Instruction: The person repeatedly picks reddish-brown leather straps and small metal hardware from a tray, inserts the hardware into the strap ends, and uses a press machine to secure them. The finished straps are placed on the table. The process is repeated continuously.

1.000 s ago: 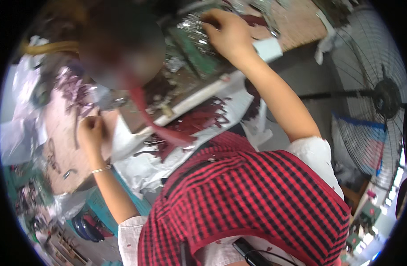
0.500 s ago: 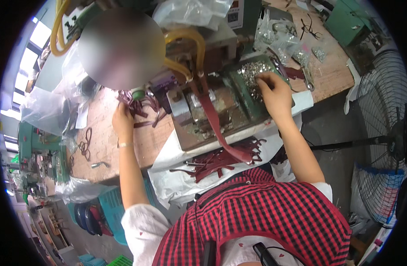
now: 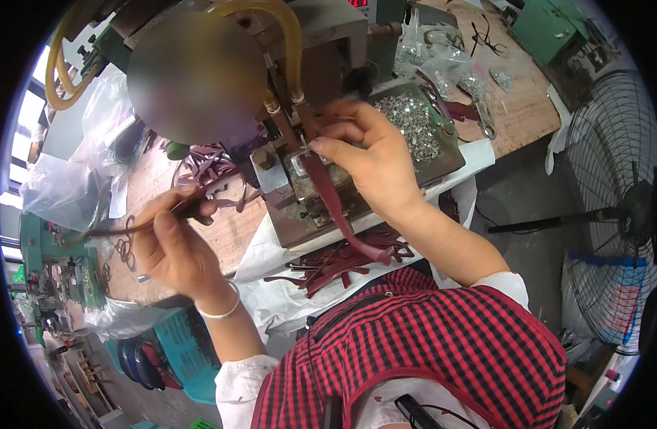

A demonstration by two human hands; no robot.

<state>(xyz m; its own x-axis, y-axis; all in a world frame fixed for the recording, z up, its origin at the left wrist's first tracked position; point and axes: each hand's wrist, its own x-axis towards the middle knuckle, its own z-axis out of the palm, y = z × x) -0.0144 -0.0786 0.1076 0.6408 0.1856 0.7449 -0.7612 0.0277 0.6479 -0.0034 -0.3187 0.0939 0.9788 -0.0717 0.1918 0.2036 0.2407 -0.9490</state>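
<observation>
My left hand (image 3: 177, 250) is closed on a dark red eyeglass temple (image 3: 219, 184), held slantwise above the wooden table. My right hand (image 3: 378, 161) reaches to the machine (image 3: 310, 189). Its thumb and fingers pinch together by the metal head; whatever small thing they hold is hidden. Just below these fingertips, another dark red temple (image 3: 330, 194) lies in the machine's fixture, its curved end hanging over the front edge. Many similar temples make a pile (image 3: 342, 261) on white cloth near my apron, and more lie in a heap (image 3: 207, 163) left of the machine.
To the machine's right stands a green tray (image 3: 453, 159) of small shiny metal pieces. Bags of parts (image 3: 471, 86) and pliers (image 3: 487, 129) lie beyond it. Yellow hoses (image 3: 294, 43) loop above. A black fan (image 3: 614, 214) stands at right, a blue basket (image 3: 182, 343) at lower left.
My right hand has moved left from the metal-piece tray to the machine head. My left hand has drawn back from the heap toward me, lifting a temple.
</observation>
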